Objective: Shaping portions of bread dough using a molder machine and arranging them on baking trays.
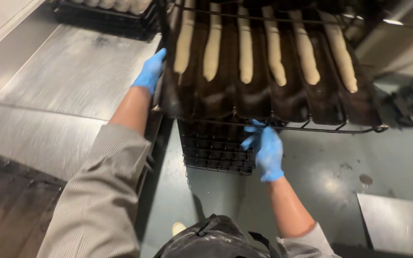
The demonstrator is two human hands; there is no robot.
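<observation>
Blue gloves on left hand (pixel 150 71) and right hand (pixel 267 152) (grey ribbed sleeves).

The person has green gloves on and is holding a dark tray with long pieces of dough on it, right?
Not quite: the head view shows blue gloves, not green. The left hand grips the side of the dark tray, the right hand holds its front edge, and long dough pieces lie in its grooves.

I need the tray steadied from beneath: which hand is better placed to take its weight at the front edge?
Probably the right hand: it is already under the front rim of the baguette tray, fingers curled at the wire. The left hand grips the side edge, higher up.
</observation>
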